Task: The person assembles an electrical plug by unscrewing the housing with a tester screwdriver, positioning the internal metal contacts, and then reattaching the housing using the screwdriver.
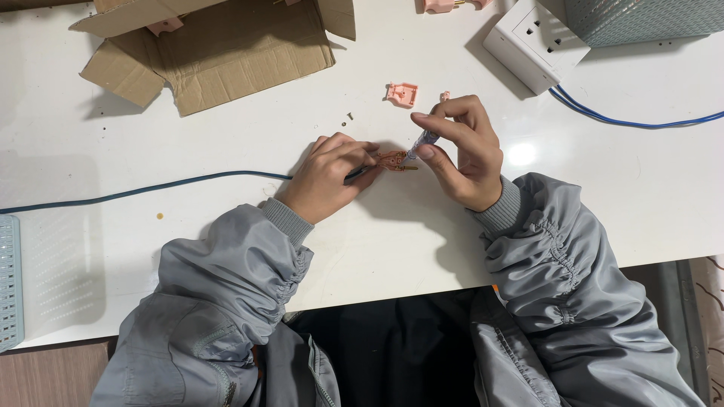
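At table centre, left hand [328,177] pinches the pink plug half [393,160] flat, prongs toward 3 o'clock, while right hand [464,151] fingers grip a small screwdriver [422,142] slanting in from 1 o'clock, tip touching it.

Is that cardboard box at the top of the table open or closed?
Open. The cardboard box has its flaps spread outward, exposing the brown inside.

A torn cardboard box [219,53], white socket block [535,41], blue-green basket [9,279].
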